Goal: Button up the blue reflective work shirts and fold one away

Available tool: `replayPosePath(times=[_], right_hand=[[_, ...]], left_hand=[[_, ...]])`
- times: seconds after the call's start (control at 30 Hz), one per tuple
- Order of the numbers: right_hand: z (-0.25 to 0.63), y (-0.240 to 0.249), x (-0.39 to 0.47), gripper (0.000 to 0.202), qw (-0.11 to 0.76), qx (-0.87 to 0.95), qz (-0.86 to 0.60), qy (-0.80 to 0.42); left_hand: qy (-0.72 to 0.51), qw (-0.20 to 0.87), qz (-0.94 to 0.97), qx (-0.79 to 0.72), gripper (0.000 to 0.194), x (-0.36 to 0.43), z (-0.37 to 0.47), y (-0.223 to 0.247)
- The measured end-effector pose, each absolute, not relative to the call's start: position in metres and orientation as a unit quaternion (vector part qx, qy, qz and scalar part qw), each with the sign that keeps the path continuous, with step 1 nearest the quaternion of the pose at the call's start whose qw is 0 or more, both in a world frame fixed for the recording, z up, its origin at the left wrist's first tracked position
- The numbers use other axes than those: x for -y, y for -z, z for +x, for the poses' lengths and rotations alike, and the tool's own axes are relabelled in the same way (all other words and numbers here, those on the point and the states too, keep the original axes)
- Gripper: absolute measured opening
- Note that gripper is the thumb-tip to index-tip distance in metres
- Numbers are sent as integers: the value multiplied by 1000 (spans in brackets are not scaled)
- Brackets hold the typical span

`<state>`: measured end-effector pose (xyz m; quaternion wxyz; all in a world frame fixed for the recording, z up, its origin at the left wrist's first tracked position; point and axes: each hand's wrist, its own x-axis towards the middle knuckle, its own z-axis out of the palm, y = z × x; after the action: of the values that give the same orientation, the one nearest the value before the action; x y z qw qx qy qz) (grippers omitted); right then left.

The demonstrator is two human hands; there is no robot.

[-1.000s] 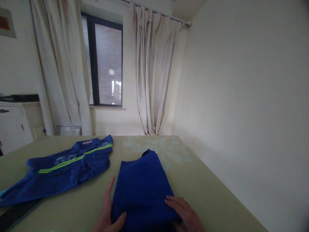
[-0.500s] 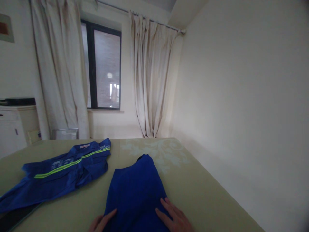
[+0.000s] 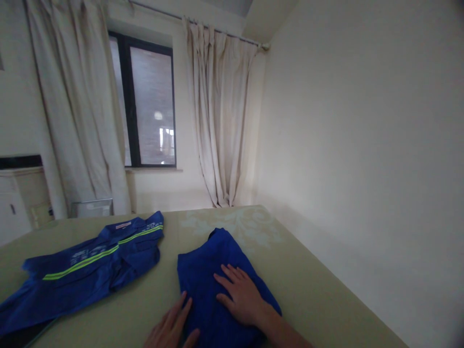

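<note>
A plain blue garment (image 3: 203, 270), folded into a bundle, lies on the bed in front of me; its kind does not show. My right hand (image 3: 241, 295) rests flat on top of it with the fingers spread. At its lower left edge is my left hand (image 3: 172, 324), fingers apart and fingertips touching the cloth; the frame's bottom cuts off part of this hand. Farther left a blue work jacket (image 3: 97, 270) with yellow-green reflective stripes and pale lettering lies spread out, away from both hands.
The bed (image 3: 308, 290) has a pale green cover with a leaf pattern. Under the jacket's lower left a dark flat object (image 3: 27, 333) sticks out. Bare wall (image 3: 355, 159) runs along the right side. Beyond the bed are curtains (image 3: 221, 121), a window (image 3: 152, 106) and a white cabinet (image 3: 18, 203).
My right hand has moved from the garment's right edge up onto its middle. The left hand has come slightly right and up. The garment's near part has shifted right, and the view has turned slightly.
</note>
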<state>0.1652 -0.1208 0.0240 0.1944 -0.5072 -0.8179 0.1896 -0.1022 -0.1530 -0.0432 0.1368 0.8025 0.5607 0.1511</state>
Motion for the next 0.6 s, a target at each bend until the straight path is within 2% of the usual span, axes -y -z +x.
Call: replayPosePath(times=[0.1, 0.2, 0.3, 0.4, 0.53, 0.6], right_hand=[[171, -14, 116, 54, 242, 777, -559, -159], [162, 6, 130, 78, 244, 778, -551, -176], [161, 26, 132, 93, 207, 805, -518, -201], [183, 25, 99, 82, 204, 794, -542, -186], [236, -6, 16, 67, 199, 737, -623, -172], [258, -21, -21, 57, 252, 681, -669, -158]], left_hand=[[-187, 39, 761, -620, 55, 120, -146, 25], [-216, -85, 619, -751, 70, 89, -171, 15], [-162, -91, 545, -818, 70, 64, -181, 11], [-79, -72, 586, -803, 58, 51, -181, 9], [-53, -59, 657, -750, 51, 65, -155, 11], [-59, -28, 695, -716, 50, 87, -129, 14]])
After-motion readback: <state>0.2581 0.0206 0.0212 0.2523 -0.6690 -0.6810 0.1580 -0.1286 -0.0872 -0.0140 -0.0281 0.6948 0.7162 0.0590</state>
